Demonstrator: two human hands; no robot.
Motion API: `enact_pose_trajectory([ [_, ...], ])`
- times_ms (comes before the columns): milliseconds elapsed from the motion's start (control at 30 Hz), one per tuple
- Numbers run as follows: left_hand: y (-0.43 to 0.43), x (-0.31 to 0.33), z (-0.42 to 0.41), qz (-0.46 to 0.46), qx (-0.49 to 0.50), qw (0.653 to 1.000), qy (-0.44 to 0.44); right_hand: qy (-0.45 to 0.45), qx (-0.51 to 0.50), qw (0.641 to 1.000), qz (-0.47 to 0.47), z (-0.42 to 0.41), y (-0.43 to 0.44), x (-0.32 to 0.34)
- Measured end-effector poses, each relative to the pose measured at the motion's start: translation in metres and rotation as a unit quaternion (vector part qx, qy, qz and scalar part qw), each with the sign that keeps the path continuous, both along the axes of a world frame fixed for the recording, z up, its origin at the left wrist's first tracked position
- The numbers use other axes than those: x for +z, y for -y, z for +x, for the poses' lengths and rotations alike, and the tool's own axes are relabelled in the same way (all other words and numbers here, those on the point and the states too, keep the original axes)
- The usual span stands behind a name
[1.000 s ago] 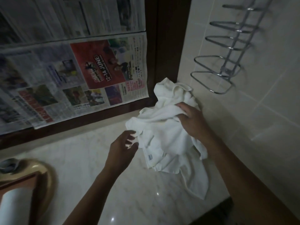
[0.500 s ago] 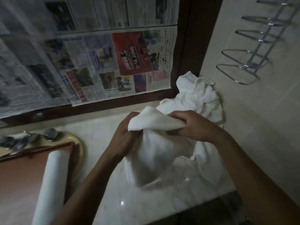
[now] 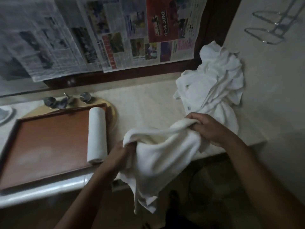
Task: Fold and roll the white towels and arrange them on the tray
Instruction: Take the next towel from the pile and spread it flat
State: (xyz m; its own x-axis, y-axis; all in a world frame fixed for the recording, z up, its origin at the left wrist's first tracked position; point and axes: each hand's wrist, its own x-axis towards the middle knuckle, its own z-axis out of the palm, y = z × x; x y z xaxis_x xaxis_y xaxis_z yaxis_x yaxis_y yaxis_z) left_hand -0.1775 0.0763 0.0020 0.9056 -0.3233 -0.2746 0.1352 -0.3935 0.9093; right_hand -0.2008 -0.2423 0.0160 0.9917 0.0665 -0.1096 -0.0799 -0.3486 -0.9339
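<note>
Left hand (image 3: 118, 154): fingers curled round one bunched end of a white towel (image 3: 161, 156), at the front edge of the bench (image 3: 148, 104). Right hand (image 3: 209, 128): fingers curled over the other bunched end, farther back and to the right, above the bench top. Both hands clamped on the same towel, set apart, cloth sagging between them.

Towel body hangs below the hands, past the bench edge, toward the floor; lower corner loose and creased. Not folded.

Right of and behind the right hand: a crumpled pile of white towels (image 3: 214, 80), in the corner where bench meets the tiled wall. Its lower fold lies just beside the right hand.

Left of the left hand: a brown tray (image 3: 49, 142), flat, near the bench front. One rolled towel (image 3: 97, 134) lies along the tray's right side, close to the left hand, not touching it.

Behind the tray: metal taps (image 3: 66, 101), blurred. Newspaper sheets (image 3: 115, 38) cover the panel at the back. Wire rack (image 3: 270, 28) on the wall, upper right.
</note>
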Motion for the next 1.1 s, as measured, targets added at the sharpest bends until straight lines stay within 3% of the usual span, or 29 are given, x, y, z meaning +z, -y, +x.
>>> enact_pose_trajectory([
  [67,-0.027,-0.017,-0.012,0.092,-0.126,0.987,-0.031,0.009,-0.008,1.0,0.01,-0.007,-0.028,0.015],
  [133,-0.039,-0.032,-0.024,0.138,-0.224,0.965,0.006,0.008,0.027,0.999,-0.027,-0.011,-0.057,0.028],
  [267,-0.021,-0.016,-0.036,0.071,-0.14,0.977,0.141,-0.002,0.13,0.971,-0.202,-0.021,-0.12,0.033],
  [367,-0.021,-0.002,-0.03,0.1,-0.121,0.955,0.251,0.0,0.123,0.965,-0.234,-0.022,-0.135,0.035],
  [500,-0.046,0.0,-0.026,0.124,-0.08,0.958,0.245,-0.071,0.162,0.912,-0.371,-0.021,-0.108,0.034],
  [567,-0.057,-0.004,-0.027,0.13,-0.041,0.966,0.22,-0.067,0.141,0.931,-0.329,-0.024,-0.095,0.026],
  [667,-0.061,-0.008,-0.033,0.144,-0.059,0.967,0.203,-0.011,0.096,0.98,-0.174,-0.026,-0.1,0.022],
  [733,-0.052,-0.001,-0.037,0.093,-0.076,0.971,0.207,0.031,0.081,0.989,-0.118,-0.023,-0.118,0.026],
  [867,-0.039,0.019,-0.03,-0.015,-0.047,0.973,0.224,0.111,0.07,0.978,-0.16,-0.015,-0.152,0.033],
  [1000,-0.043,0.035,-0.026,-0.111,0.023,0.98,0.166,0.082,0.098,0.989,-0.08,-0.014,-0.15,0.042],
  [1100,-0.054,0.041,-0.022,-0.169,0.12,0.974,0.097,0.026,0.179,0.963,-0.201,-0.021,-0.142,0.033],
])
